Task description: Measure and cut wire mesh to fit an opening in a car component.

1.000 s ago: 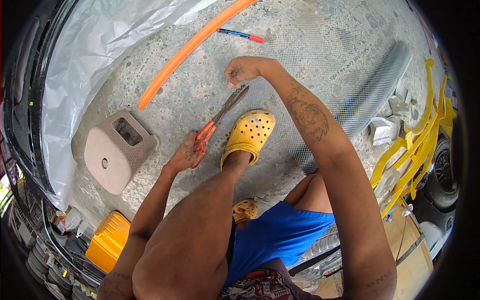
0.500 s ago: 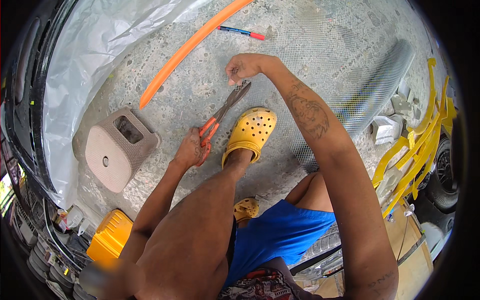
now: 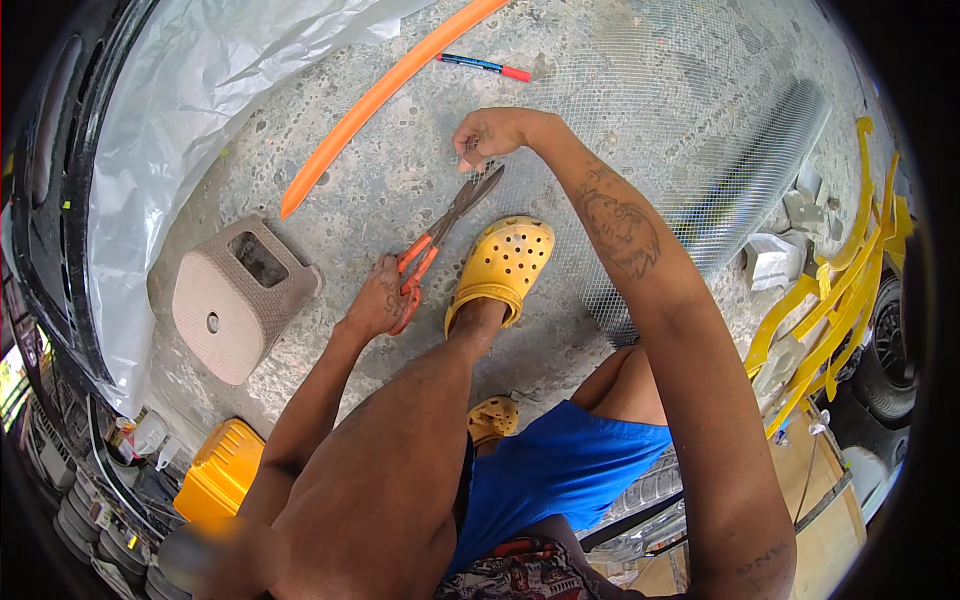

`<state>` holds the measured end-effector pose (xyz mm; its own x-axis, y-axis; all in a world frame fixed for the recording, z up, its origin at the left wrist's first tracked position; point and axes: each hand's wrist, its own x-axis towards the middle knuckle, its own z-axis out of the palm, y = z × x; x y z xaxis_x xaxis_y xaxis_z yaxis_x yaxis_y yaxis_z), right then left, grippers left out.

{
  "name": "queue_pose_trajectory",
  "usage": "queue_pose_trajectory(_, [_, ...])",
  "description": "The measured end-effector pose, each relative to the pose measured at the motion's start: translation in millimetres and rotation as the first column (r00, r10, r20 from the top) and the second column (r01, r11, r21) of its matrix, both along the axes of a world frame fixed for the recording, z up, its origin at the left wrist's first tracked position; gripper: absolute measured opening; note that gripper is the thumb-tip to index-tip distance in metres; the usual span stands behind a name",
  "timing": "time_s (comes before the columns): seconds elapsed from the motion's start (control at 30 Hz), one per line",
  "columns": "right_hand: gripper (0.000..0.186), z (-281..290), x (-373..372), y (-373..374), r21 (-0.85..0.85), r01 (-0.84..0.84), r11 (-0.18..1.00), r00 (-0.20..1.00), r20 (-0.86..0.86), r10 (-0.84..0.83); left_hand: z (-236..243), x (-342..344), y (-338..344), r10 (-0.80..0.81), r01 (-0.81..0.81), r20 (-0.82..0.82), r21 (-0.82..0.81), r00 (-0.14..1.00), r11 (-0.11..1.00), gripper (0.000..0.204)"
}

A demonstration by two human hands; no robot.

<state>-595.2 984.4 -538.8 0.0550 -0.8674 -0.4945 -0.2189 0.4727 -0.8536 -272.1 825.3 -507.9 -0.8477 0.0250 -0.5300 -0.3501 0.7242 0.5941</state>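
Observation:
My left hand (image 3: 376, 298) is closed around the red handles of a pair of tin snips (image 3: 462, 206). Their dark blades point up and to the right, slightly parted, at the edge of a wire mesh sheet (image 3: 640, 105). Just above the blade tips, my right hand (image 3: 490, 134) pinches the left edge of that mesh. The sheet lies over the concrete floor, and its right side curls into a roll (image 3: 772, 165). A yellow clog (image 3: 512, 256) on my foot rests right below the blades, beside the mesh.
A beige stool (image 3: 235, 305) lies on its side at the left. An orange strip (image 3: 375, 95) and a blue marker with a red cap (image 3: 485, 67) are on the floor ahead. Clear plastic sheeting (image 3: 190, 110) spreads at the far left. Yellow strips (image 3: 850, 290) pile up at the right.
Almost nothing differs. Both hands, the snips and the mesh keep their places, with only a very slight shift of the whole view.

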Motion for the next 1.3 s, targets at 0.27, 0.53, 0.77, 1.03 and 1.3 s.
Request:
queue_pose_trajectory(0.27, [0.025, -5, -1, 1, -0.012, 0.009, 1.0, 1.0, 0.008, -0.008, 0, -9, 0, -0.028, 0.027, 0.09, 0.02, 0.996, 0.999, 0.045])
queue_pose_trajectory(0.53, [0.024, 0, 0, -2, 0.018, 0.005, 1.0, 1.0, 0.009, -0.005, -5, 4, -1, -0.036, 0.036, 0.0, -0.02, 0.999, 0.999, 0.04])
queue_pose_trajectory(0.77, [0.024, 1, -2, 0, 0.02, 0.008, 1.0, 1.0, -0.002, -0.008, -7, -2, 1, -0.044, 0.044, -0.014, -0.024, 0.999, 0.999, 0.038])
queue_pose_trajectory(1.03, [0.024, 1, -3, -1, 0.005, 0.002, 1.0, 1.0, 0.02, -0.002, -6, -2, 4, -0.004, 0.003, -0.033, -0.04, 0.999, 0.999, 0.034])
queue_pose_trajectory(1.3, [0.026, -4, -3, 1, -0.014, 0.004, 1.0, 1.0, 0.0, -0.004, -2, -5, 8, 0.04, -0.041, -0.068, -0.005, 0.997, 0.999, 0.027])
